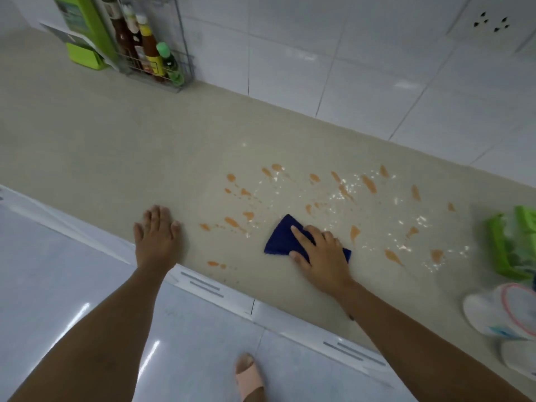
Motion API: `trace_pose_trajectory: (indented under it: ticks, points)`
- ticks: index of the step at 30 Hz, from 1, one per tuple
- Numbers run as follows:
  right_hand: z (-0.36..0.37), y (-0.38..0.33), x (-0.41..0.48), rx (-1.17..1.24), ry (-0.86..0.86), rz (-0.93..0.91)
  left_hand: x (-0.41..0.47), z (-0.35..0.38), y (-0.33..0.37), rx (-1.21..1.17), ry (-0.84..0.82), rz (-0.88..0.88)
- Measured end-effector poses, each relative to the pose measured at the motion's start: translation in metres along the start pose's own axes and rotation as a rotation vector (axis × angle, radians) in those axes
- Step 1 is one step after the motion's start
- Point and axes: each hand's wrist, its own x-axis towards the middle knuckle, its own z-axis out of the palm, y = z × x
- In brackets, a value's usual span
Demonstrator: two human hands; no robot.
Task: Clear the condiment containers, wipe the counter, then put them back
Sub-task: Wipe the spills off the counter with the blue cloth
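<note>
Condiment containers [150,50] sit in the wire rack [162,65] far left, clearing our counter [95,146]. Our right hand [322,253] presses flat on the blue cloth [282,237] amid orange splatters [293,204]; our left hand [158,233] braces, fingers spread.

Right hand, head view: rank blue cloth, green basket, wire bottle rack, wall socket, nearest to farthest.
From the right hand:
1. Blue cloth, pressed under it.
2. Green basket, on the counter's right edge.
3. Wire bottle rack and wall socket: both far back, too close to call.
</note>
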Motion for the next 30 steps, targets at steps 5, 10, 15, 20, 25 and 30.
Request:
trace_pose_trajectory:
  ticks: [5, 10, 15, 20, 25, 30]
  points:
    - [0.008, -0.021, -0.037, 0.041, 0.024, -0.090, 0.001, 0.004, 0.000, 0.019, 0.037, -0.025]
    - [0.018, -0.094, -0.001, 0.053, 0.003, -0.427, 0.000, 0.006, -0.001, 0.008, 0.038, -0.025]
    - [0.021, -0.126, 0.074, 0.014, -0.010, -0.486, 0.000, 0.005, -0.001, 0.014, 0.034, -0.026]
    - [0.021, -0.102, 0.106, 0.038, -0.001, -0.205, -0.001, 0.004, -0.001, 0.009, 0.031, -0.027]
    - [0.021, -0.072, 0.055, 0.079, 0.108, -0.026, 0.000, 0.004, -0.002, 0.008, 0.048, -0.028]
    - [0.031, -0.136, 0.039, 0.121, 0.118, -0.181, 0.000, 0.007, -0.003, 0.007, 0.050, -0.020]
